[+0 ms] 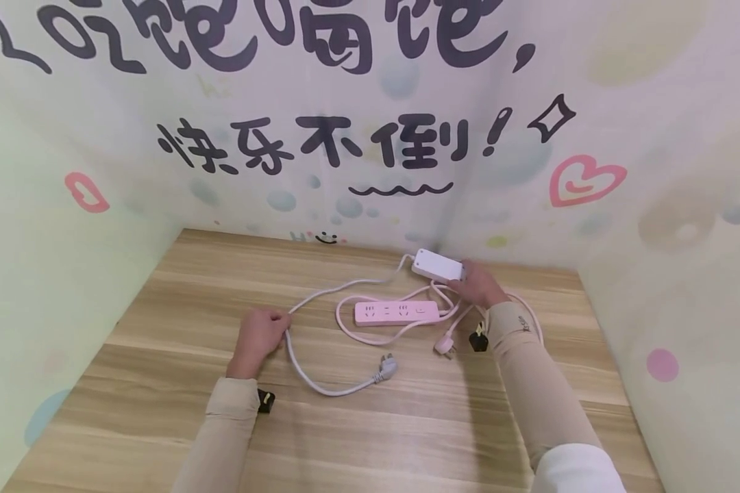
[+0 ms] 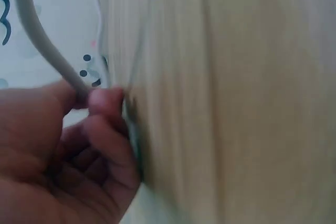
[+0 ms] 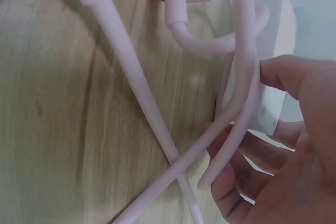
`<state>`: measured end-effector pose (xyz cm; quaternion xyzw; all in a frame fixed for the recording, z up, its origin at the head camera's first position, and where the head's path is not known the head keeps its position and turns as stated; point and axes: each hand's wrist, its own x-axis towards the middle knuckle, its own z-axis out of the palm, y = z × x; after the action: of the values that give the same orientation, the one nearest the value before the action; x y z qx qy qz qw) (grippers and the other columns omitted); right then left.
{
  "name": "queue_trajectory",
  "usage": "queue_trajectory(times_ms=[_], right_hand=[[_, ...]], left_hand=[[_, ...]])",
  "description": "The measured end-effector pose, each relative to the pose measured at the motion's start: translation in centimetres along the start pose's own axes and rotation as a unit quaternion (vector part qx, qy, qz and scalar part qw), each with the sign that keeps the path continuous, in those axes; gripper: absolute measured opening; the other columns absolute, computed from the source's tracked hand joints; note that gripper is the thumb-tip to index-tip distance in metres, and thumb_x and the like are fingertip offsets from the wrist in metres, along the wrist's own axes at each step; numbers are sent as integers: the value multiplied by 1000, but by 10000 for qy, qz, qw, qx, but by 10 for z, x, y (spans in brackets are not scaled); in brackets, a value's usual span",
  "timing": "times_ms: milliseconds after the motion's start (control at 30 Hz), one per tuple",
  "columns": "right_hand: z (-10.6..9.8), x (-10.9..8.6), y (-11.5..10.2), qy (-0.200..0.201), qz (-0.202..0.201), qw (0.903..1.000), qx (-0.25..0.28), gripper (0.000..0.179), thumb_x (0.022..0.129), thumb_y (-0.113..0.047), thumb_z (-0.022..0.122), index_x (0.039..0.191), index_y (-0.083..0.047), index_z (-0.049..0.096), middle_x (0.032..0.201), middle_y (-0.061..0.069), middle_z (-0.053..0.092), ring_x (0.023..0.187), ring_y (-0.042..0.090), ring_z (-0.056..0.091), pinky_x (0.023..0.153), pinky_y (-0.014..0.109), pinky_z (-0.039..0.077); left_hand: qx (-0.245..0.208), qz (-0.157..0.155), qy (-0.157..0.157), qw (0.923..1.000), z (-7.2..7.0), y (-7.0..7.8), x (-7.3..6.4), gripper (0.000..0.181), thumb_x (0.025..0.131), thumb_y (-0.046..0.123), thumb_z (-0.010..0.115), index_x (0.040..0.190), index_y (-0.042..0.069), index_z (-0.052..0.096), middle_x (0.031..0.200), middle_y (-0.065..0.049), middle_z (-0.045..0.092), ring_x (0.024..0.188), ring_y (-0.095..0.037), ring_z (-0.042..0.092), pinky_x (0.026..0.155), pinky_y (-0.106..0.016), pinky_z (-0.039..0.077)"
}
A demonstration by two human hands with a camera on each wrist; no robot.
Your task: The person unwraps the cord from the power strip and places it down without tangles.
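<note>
A white power strip point(image 1: 434, 266) lies tilted near the back wall, and my right hand point(image 1: 479, 284) grips its right end. In the right wrist view, thumb and fingers lie on either side of the white strip point(image 3: 270, 98), with loops of pink cord point(image 3: 243, 82) running in front of it and against the fingers. My left hand point(image 1: 259, 337) pinches the strip's pale grey cord point(image 1: 311, 296) between thumb and forefinger; the left wrist view shows this cord point(image 2: 50, 51) bending up from the pinch. The cord's grey plug point(image 1: 386, 368) rests on the table.
A pink power strip point(image 1: 397, 312) lies on the wooden table point(image 1: 370, 445), circled by its own cord. Its pink plug point(image 1: 445, 344) sits near my right forearm. Printed walls point(image 1: 271, 219) border the table at the back and both sides.
</note>
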<state>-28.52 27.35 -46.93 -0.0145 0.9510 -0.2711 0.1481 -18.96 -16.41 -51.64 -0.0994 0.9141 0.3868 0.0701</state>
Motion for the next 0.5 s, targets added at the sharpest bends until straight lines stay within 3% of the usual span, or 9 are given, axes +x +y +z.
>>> queue_trajectory(times_ms=[167, 300, 500], right_hand=[[3, 2, 1, 24, -132, 9999, -36, 65, 99, -26, 58, 148, 10, 38, 133, 34, 59, 117, 45, 60, 104, 57, 49], [4, 4, 2, 24, -203, 9998, -57, 71, 99, -28, 57, 153, 12, 31, 144, 35, 52, 130, 49, 54, 114, 59, 41], [2, 3, 6, -41, -204, 9997, -120, 76, 101, -32, 54, 156, 11, 23, 153, 37, 39, 142, 54, 40, 121, 61, 31]], left_hand=[[851, 482, -169, 9951, 2, 1, -1, 30, 96, 28, 60, 87, 6, 78, 68, -4, 63, 60, -17, 50, 54, -28, 38], [981, 567, -231, 9933, 4, 1, 1, 35, 99, 30, 56, 70, 12, 65, 60, 0, 50, 57, -17, 45, 54, -29, 35], [1037, 622, -222, 9924, 4, 2, 1, 43, 102, 35, 53, 64, 15, 54, 60, 0, 43, 58, -19, 43, 55, -30, 34]])
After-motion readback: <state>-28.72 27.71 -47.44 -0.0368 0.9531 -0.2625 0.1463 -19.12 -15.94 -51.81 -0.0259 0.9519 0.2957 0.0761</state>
